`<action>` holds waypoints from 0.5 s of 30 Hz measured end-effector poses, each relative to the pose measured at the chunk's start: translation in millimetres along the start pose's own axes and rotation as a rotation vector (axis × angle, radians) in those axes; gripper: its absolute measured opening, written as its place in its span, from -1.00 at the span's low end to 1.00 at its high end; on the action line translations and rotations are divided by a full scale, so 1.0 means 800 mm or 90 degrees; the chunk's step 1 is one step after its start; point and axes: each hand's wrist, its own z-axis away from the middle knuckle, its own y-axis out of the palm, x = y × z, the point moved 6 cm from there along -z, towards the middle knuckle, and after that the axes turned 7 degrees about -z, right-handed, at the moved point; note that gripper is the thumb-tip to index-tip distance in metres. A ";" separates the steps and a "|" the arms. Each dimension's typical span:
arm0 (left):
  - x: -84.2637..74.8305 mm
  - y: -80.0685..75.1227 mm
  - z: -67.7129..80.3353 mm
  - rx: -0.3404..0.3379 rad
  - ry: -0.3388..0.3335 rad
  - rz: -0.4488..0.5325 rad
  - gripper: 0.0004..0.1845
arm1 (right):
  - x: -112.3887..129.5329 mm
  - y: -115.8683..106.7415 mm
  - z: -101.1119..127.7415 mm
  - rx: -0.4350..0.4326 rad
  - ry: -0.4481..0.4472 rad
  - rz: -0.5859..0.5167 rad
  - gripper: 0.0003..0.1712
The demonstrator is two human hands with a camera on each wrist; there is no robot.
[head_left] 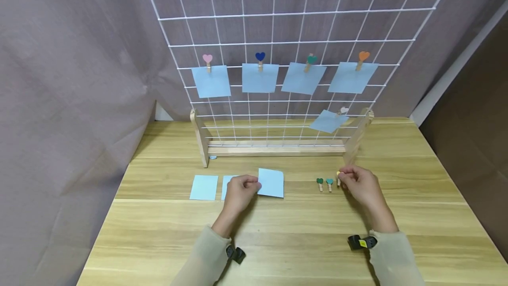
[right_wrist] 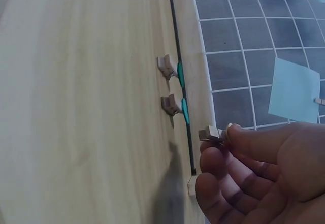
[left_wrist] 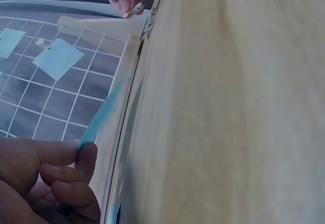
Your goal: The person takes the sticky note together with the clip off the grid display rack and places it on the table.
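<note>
My left hand (head_left: 241, 190) pinches the left edge of a light blue paper square (head_left: 271, 182) and holds it lifted off the wooden table (head_left: 278, 228); the left wrist view shows that paper (left_wrist: 104, 115) edge-on between my thumb and fingers (left_wrist: 61, 168). My right hand (head_left: 357, 183) pinches a small wooden clothespin (head_left: 338, 177) at its fingertips, also seen as the clothespin (right_wrist: 212, 134) in the right wrist view. Two more heart-topped pins (head_left: 324, 183) lie on the table just left of it. The white wire grid (head_left: 293, 56) on a wooden stand holds several clipped blue papers.
Two more blue paper squares (head_left: 204, 187) lie flat on the table left of my left hand. A fifth paper (head_left: 328, 121) hangs low on the grid near its right wooden foot (head_left: 357, 138). Grey curtain hangs behind and to the left.
</note>
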 end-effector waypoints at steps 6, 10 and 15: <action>0.002 0.001 0.002 0.014 0.009 0.015 -0.76 | -0.009 0.005 -0.001 0.037 0.003 0.023 -0.72; -0.004 0.004 0.004 0.036 0.037 -0.028 -0.87 | -0.013 0.006 0.000 0.052 0.009 0.031 -0.71; -0.004 0.008 0.006 0.051 0.040 -0.086 -0.89 | -0.016 0.009 -0.002 0.060 0.010 0.037 -0.72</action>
